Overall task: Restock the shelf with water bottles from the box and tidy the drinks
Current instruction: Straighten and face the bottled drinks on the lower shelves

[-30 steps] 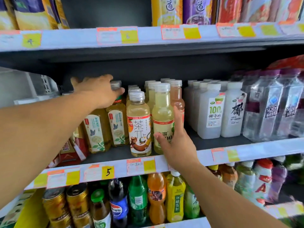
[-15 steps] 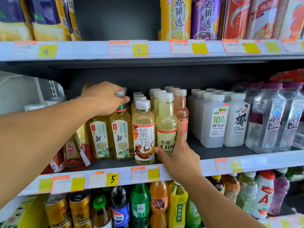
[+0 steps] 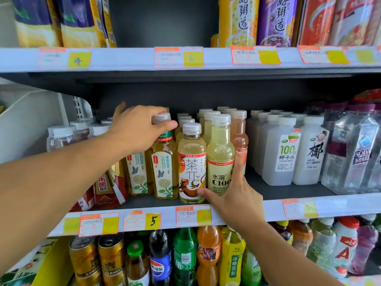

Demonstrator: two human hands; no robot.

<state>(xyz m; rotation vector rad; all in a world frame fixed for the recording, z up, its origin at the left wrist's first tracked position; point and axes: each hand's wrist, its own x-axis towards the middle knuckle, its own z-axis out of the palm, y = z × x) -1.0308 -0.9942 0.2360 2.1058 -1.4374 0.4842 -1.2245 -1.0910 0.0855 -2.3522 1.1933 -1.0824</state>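
Note:
On the middle shelf (image 3: 350,205) stand rows of drinks. My left hand (image 3: 137,129) grips the grey cap of a jasmine tea bottle (image 3: 165,172) from above. A second jasmine tea bottle (image 3: 138,174) stands to its left. My right hand (image 3: 233,195) holds the base of the pale yellow C100 bottle (image 3: 220,159), thumb at its front and fingers up its right side. Between the two hands stands a tea bottle with a white label (image 3: 191,166). A peach-coloured bottle (image 3: 239,137) stands behind the C100 bottle.
White coconut water bottles (image 3: 286,153) and clear soda water bottles (image 3: 354,153) fill the right of the shelf. Clear capped bottles (image 3: 61,137) and red cartons (image 3: 107,186) sit at the left. The upper shelf (image 3: 127,58) hangs close overhead. Cans and soft drinks fill the lower shelf.
The view has tilted up and drawn closer to the shelf. Both hands keep their holds on the same bottles; the bottles have barely shifted.

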